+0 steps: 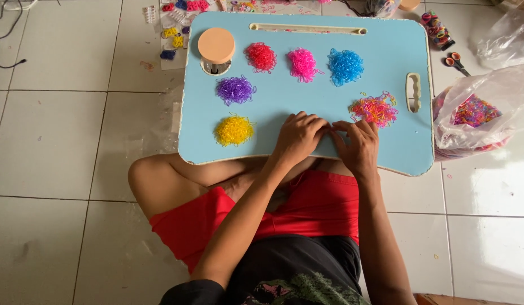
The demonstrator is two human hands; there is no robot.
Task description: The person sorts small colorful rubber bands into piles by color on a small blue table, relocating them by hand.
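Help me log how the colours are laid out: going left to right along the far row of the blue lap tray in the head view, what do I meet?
Round peach cup holder → red pile of tiny elastic bands → pink pile → blue pile, all lying apart on the blue lap tray.

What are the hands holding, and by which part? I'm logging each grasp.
It cannot be told: the fingers of the left hand and right hand meet on the blue tray, hiding anything between them.

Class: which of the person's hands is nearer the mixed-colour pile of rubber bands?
Right. The right hand lies just below the mixed-colour pile; the left hand sits farther left.
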